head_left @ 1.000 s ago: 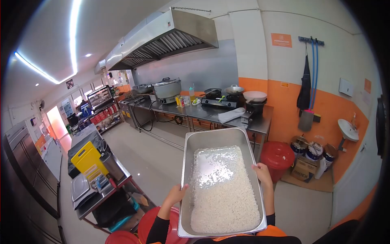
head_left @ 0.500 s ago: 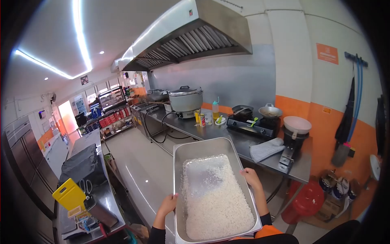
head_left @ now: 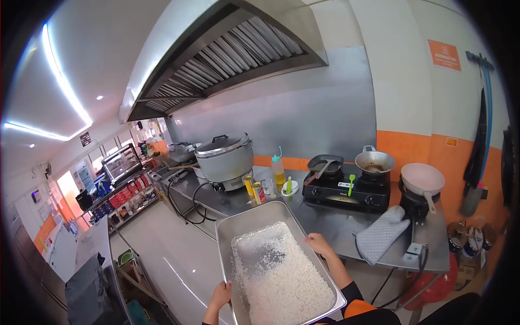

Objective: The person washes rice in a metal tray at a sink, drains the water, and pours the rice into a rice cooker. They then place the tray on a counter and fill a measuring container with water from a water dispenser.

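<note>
A deep steel food pan (head_left: 227, 238) is held out in front of me, tilted, with white rice grains (head_left: 292, 287) spread over its bottom. Part of the bare base shows through near the far left. My left hand (head_left: 221, 295) grips the pan's left rim, thumb on top. Across from it, my right hand (head_left: 320, 245) is closed on the right rim. Beyond the pan, a large rice cooker (head_left: 225, 162) with its lid on stands on the steel counter (head_left: 319, 222).
On the counter are yellow cans (head_left: 253, 189), an oil bottle (head_left: 278, 170), a two-burner stove (head_left: 346, 192) with pans, a pink pan (head_left: 422, 180) and a grey oven mitt (head_left: 382, 235). The hood (head_left: 227, 59) hangs overhead. A hose (head_left: 179, 208) loops below the counter.
My view has moved nearer the counter and turned, so the rice cooker and stove look larger. The pan has come along in both hands, closer to the counter edge.
</note>
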{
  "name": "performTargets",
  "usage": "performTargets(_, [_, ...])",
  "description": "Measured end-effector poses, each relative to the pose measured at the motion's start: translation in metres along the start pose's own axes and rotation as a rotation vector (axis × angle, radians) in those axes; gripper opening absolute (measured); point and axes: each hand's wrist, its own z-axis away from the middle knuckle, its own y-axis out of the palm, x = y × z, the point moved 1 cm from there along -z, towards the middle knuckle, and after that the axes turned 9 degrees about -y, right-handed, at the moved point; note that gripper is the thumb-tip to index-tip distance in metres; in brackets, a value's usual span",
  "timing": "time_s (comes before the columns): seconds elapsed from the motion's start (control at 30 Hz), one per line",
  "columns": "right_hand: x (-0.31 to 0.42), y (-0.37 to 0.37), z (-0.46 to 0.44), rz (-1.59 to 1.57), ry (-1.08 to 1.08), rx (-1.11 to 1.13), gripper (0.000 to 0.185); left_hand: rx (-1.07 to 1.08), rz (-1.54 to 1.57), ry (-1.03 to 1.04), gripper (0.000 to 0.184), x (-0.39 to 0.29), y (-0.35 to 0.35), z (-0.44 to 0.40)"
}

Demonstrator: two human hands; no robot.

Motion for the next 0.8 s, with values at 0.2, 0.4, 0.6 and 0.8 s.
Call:
performTargets(0.2, [-0.048, -0.002, -0.110, 0.004, 0.053, 0.111, 0.026, -0.006, 0.025, -0.100, 0.043, -0.023, 0.045, -0.079])
performTargets(0.4, [-0.088, -0.022, -0.201, -0.035, 0.082, 0.220, 0.034, -0.067, 0.026, -0.177, 0.042, -0.061, 0.100, -0.135])
performTargets(0.6, [-0.134, -0.038, -0.269, -0.057, 0.098, 0.277, 0.036, -0.053, -0.034, -0.199, 0.036, -0.088, 0.153, -0.173])
performTargets(0.8, [-0.166, -0.055, -0.311, -0.044, 0.082, 0.356, 0.036, -0.041, 0.044, -0.249, 0.030, -0.132, 0.178, -0.188])
